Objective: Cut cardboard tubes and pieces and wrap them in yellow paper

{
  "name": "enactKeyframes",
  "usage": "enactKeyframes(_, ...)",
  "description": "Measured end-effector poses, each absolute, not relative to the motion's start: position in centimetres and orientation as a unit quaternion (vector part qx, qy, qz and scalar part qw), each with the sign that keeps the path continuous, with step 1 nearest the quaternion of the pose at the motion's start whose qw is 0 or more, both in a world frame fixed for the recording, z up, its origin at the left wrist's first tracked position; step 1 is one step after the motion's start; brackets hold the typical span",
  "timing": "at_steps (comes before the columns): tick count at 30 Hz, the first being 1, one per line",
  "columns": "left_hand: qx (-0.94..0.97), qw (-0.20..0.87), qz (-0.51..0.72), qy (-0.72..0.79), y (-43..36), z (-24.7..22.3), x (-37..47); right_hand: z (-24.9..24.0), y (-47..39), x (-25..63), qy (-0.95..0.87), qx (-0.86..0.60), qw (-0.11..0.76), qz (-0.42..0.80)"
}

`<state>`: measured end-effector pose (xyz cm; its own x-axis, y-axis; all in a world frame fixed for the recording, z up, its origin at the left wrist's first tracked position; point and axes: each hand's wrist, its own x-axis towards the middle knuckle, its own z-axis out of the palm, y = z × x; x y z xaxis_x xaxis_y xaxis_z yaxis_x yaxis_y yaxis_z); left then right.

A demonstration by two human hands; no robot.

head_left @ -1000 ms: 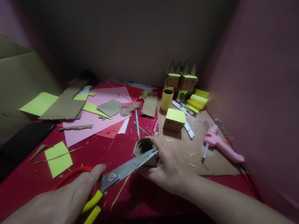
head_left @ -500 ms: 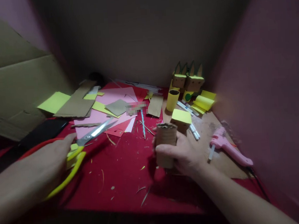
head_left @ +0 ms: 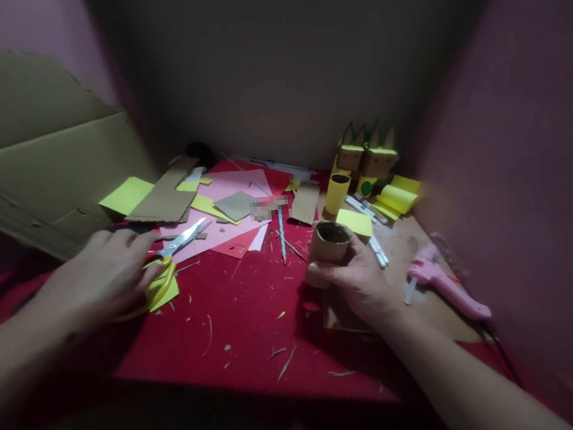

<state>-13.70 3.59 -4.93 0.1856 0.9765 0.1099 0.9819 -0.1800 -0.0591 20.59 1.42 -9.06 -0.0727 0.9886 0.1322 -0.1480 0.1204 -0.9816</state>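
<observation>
My left hand is at the left of the red cloth, its fingers closed about the handles of a pair of scissors. The yellow handle shows below the fingers, and the slightly parted blades point away over pink paper. A small yellow paper piece lies by the handles. My right hand grips a brown cardboard tube upright, its hollow end facing up. Under that hand is a brown cardboard piece, partly hidden. A yellow-topped piece stands just behind the tube.
Farther back are a yellow tube, cardboard figures with pointed tops and markers. A pink glue gun lies on a cardboard sheet at right. Paper and cardboard sheets cover the back left. Scraps litter the red cloth.
My left hand and the scissors have moved farther from me, and the blades now show a gap. The tube in my right hand has turned, showing its round opening. The view has shifted slightly.
</observation>
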Motion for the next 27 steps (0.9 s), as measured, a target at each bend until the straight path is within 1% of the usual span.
enactKeyframes(2,-0.798,0.04,-0.023,-0.601,3.4,-5.0,-11.9,-9.1,1.7,20.1,-0.532,-0.41,0.544,0.503)
enactKeyframes(4,-0.814,-0.046,-0.085,-0.573,3.3,-5.2,-9.5,-9.1,1.9,19.5,-0.561,-0.415,0.521,0.491)
enactKeyframes(6,-0.83,-0.107,-0.145,-0.528,3.7,-5.5,-6.9,-9.2,2.1,19.1,-0.59,-0.419,0.487,0.489)
enactKeyframes(8,-0.848,-0.159,-0.174,-0.474,4.4,-5.8,-4.6,-9.3,2.1,19.0,-0.612,-0.419,0.467,0.482)
enactKeyframes(11,-0.85,-0.272,-0.201,-0.405,5.6,-6.2,-1.7,-9.5,2.0,19.4,-0.63,-0.42,0.473,0.45)
enactKeyframes(14,-0.839,-0.346,-0.239,-0.346,6.2,-6.6,0.3,-9.6,1.7,19.7,-0.64,-0.411,0.483,0.435)
enactKeyframes(16,-0.828,-0.367,-0.257,-0.337,6.2,-7.0,1.2,-9.6,1.5,20.0,-0.646,-0.405,0.48,0.434)
enactKeyframes(18,-0.809,-0.374,-0.279,-0.356,6.0,-7.6,1.7,-9.2,1.3,20.3,-0.65,-0.418,0.492,0.4)
enactKeyframes(20,-0.793,-0.364,-0.299,-0.386,5.8,-8.2,2.0,-8.5,1.1,21.1,-0.649,-0.438,0.541,0.307)
enactKeyframes(22,-0.79,-0.345,-0.308,-0.402,5.6,-8.8,2.3,-7.6,1.3,22.4,-0.641,-0.449,0.596,0.178)
enactKeyframes(24,-0.797,-0.315,-0.324,-0.4,5.6,-9.4,2.4,-6.6,1.8,23.9,-0.63,-0.469,0.613,0.085)
enactKeyframes(27,-0.802,-0.283,-0.355,-0.389,5.9,-10.1,2.6,-5.9,3.0,25.9,-0.596,-0.516,0.609,0.089)
